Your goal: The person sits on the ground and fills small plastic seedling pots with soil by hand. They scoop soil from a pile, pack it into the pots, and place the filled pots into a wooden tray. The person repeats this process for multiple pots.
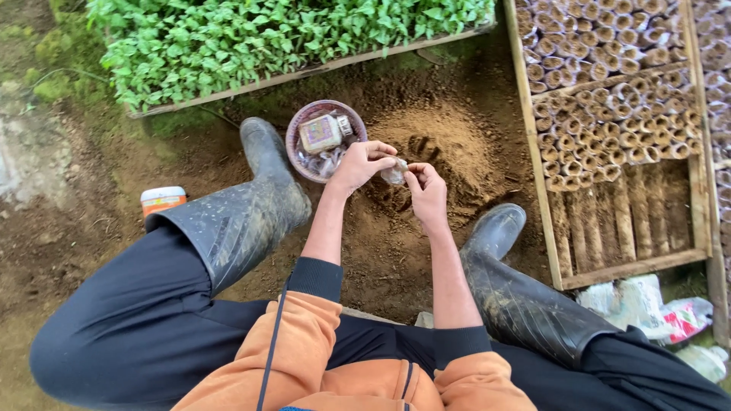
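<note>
Seated person, head view looking down, orange sleeves with black cuffs, dark trousers, two muddy black rubber boots planted on bare soil.

Seedling bed (282, 38): dense green leaves, wooden edge, top left to top centre.

Wooden tray (544, 183) at right, slatted bottom. Upper part packed with small rolled soil pots (609, 114) standing upright in rows; lower part shows bare slats.

Soil pile (449, 152): loose brown mound at centre, between the boots, finger grooves in its top.

Left boot (244, 213) runs from lower left up toward the bowl, toe just beside the bowl. Right boot (518, 289) lies near the tray's lower corner.

Plastic bags (655, 312): crumpled white heap with some red, lower right under the tray end.

Bowl (293, 133): round, pinkish rim, on the soil just left of the pile. Holds a small packet and clear wrappers.

Can (163, 199): orange with white lid, on the ground left of the left boot.

Left hand (362, 164) and right hand (426, 190) are close together over the pile, just right of the bowl. Both pinch one small piece (395, 172), pale and translucent, held between the fingertips of the two hands. Left fingers curl over it from above, right thumb and forefinger grip it from the right side. What the piece is cannot be told, too small.
</note>
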